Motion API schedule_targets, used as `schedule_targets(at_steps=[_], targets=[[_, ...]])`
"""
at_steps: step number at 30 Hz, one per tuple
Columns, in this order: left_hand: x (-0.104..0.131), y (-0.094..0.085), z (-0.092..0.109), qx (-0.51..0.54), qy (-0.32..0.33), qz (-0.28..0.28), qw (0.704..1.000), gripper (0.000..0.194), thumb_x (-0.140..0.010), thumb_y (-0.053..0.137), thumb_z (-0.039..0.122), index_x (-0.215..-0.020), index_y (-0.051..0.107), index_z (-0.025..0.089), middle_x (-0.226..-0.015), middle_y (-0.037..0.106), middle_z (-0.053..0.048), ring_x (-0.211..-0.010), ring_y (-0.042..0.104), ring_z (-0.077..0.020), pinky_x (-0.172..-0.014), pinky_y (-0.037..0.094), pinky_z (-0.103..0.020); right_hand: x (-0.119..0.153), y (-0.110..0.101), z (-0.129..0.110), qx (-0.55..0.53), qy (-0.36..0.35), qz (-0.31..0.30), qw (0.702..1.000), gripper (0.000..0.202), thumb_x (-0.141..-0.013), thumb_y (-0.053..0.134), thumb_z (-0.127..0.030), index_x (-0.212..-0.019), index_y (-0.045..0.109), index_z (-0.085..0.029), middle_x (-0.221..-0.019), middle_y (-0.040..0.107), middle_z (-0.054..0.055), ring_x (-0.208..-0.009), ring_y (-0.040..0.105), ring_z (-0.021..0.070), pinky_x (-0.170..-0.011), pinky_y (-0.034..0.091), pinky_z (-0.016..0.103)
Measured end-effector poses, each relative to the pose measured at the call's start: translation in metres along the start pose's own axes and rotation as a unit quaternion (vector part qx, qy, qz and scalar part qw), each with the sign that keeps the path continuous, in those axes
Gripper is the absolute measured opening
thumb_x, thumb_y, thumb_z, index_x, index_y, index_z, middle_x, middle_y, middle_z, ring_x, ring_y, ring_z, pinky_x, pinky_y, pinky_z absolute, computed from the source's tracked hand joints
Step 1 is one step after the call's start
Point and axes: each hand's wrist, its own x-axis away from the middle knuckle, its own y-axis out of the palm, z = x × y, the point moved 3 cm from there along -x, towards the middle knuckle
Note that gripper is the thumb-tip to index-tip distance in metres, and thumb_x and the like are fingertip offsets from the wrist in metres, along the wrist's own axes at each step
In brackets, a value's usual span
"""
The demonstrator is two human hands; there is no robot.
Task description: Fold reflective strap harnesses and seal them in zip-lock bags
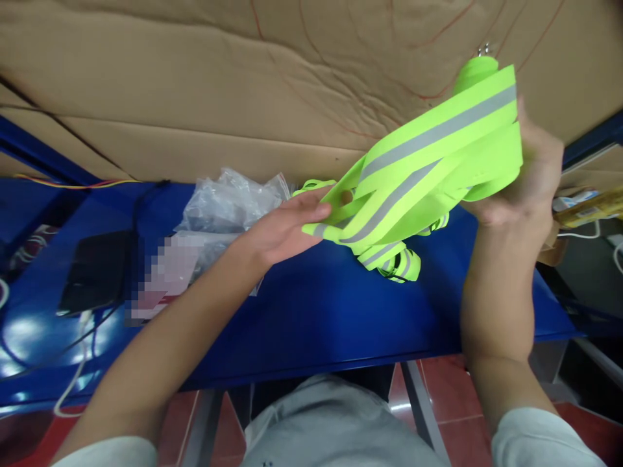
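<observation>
A loose bundle of neon yellow-green reflective strap (pixel 409 149) with a grey stripe stretches between my two hands, above the table. My left hand (pixel 287 227) is closed around its lower left end, thumb on top. Up at the right, my right hand (pixel 535 162) grips the other end from behind; the bundle covers most of its fingers. Small metal clips (pixel 484 49) show at the top of the bundle. Below it, more rolled yellow-green straps (pixel 402 263) with grey stripes and black parts lie on the table, partly hidden by the bundle and my left hand.
Clear plastic bags (pixel 228 204) lie on the blue table (pixel 311 331) left of the straps. Farther left is a black phone-like device (pixel 95 272) with a white cable. Brown cardboard (pixel 195 84) lines the back. Packages (pixel 588 204) and cables sit at the right.
</observation>
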Motion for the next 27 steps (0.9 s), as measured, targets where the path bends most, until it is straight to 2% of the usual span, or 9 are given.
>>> schedule_targets(at_steps=[3,7,11,14,16,18,22,24,27], targets=[[0.003,0.002,0.005,0.001,0.048,0.006,0.999,0.059,-0.071,0.089,0.06,-0.112,0.075,0.021,-0.114,0.077,-0.006,-0.121,0.07,-0.0327,-0.1,0.059,-0.04,-0.002,0.001,0.003,-0.002,-0.003,-0.008,1.0,0.03,-0.093,0.068,-0.05,-0.116,0.076,-0.033,-0.142,0.07,-0.003,-0.133,0.067,0.0294,-0.106,0.063,0.049],[0.009,0.006,0.02,-0.031,0.093,0.063,0.993,0.061,-0.089,0.066,0.071,-0.129,0.066,0.025,-0.133,0.072,-0.005,-0.142,0.057,-0.0343,-0.112,0.053,-0.047,-0.01,-0.004,0.021,-0.028,0.029,-0.021,0.999,0.043,-0.087,0.074,-0.053,-0.124,0.073,-0.031,-0.127,0.077,-0.001,-0.128,0.069,0.0298,-0.103,0.062,0.047],[0.013,0.003,0.028,-0.068,0.091,0.079,0.99,0.072,-0.078,0.073,0.082,-0.123,0.064,0.027,-0.131,0.072,-0.005,-0.127,0.064,-0.0322,-0.096,0.058,-0.042,-0.019,-0.013,0.037,0.028,0.06,0.004,0.998,0.052,-0.073,0.081,-0.059,-0.115,0.075,-0.03,-0.122,0.08,0.0,-0.134,0.065,0.03,-0.106,0.059,0.045],[0.007,-0.008,0.016,-0.129,0.023,0.042,0.99,0.074,-0.061,0.095,0.065,-0.114,0.063,0.026,-0.108,0.072,-0.003,-0.099,0.07,-0.0247,-0.077,0.056,-0.032,-0.019,-0.015,0.039,0.043,0.066,0.01,0.997,0.049,-0.074,0.079,-0.061,-0.111,0.076,-0.028,-0.129,0.078,-0.001,-0.134,0.066,0.0295,-0.105,0.059,0.046],[0.001,-0.02,0.004,-0.224,-0.035,0.046,0.973,0.068,-0.069,0.094,0.047,-0.123,0.058,0.026,-0.105,0.07,-0.002,-0.097,0.069,-0.0213,-0.078,0.054,-0.03,-0.016,-0.013,0.039,0.035,0.074,0.0,0.997,0.049,-0.075,0.08,-0.061,-0.109,0.077,-0.026,-0.126,0.079,0.003,-0.129,0.069,0.0306,-0.101,0.061,0.046],[-0.004,-0.029,0.001,-0.324,-0.05,0.067,0.943,0.075,-0.077,0.088,0.039,-0.14,0.049,0.027,-0.129,0.066,-0.008,-0.114,0.066,-0.0242,-0.09,0.056,-0.034,-0.012,-0.008,0.038,0.029,0.1,-0.024,0.994,0.048,-0.075,0.084,-0.06,-0.105,0.079,-0.024,-0.119,0.081,0.006,-0.122,0.073,0.0309,-0.097,0.063,0.044],[0.0,-0.023,0.023,-0.389,0.038,0.024,0.92,0.101,-0.068,0.095,0.036,-0.155,0.043,0.034,-0.174,0.029,-0.009,-0.159,0.034,-0.036,-0.124,0.04,-0.051,0.003,0.009,0.033,0.058,0.122,-0.072,0.988,0.04,-0.079,0.088,-0.047,-0.107,0.08,-0.02,-0.108,0.082,0.008,-0.1,0.078,0.0285,-0.089,0.065,0.041],[0.005,-0.012,0.034,-0.354,0.063,-0.003,0.933,0.103,-0.064,0.098,0.038,-0.154,0.048,0.035,-0.172,0.035,-0.007,-0.163,0.028,-0.0373,-0.13,0.033,-0.053,0.013,0.021,0.026,0.082,0.108,-0.094,0.986,0.039,-0.081,0.089,-0.042,-0.112,0.08,-0.019,-0.106,0.082,0.006,-0.095,0.078,0.0263,-0.088,0.066,0.04],[0.008,0.005,0.031,-0.319,0.046,-0.018,0.946,0.094,-0.063,0.099,0.04,-0.147,0.058,0.031,-0.156,0.057,-0.007,-0.155,0.043,-0.0378,-0.127,0.041,-0.053,0.028,0.039,0.014,0.124,0.068,-0.118,0.983,0.035,-0.087,0.084,-0.04,-0.117,0.08,-0.022,-0.104,0.081,0.002,-0.098,0.077,0.0238,-0.086,0.065,0.036]])
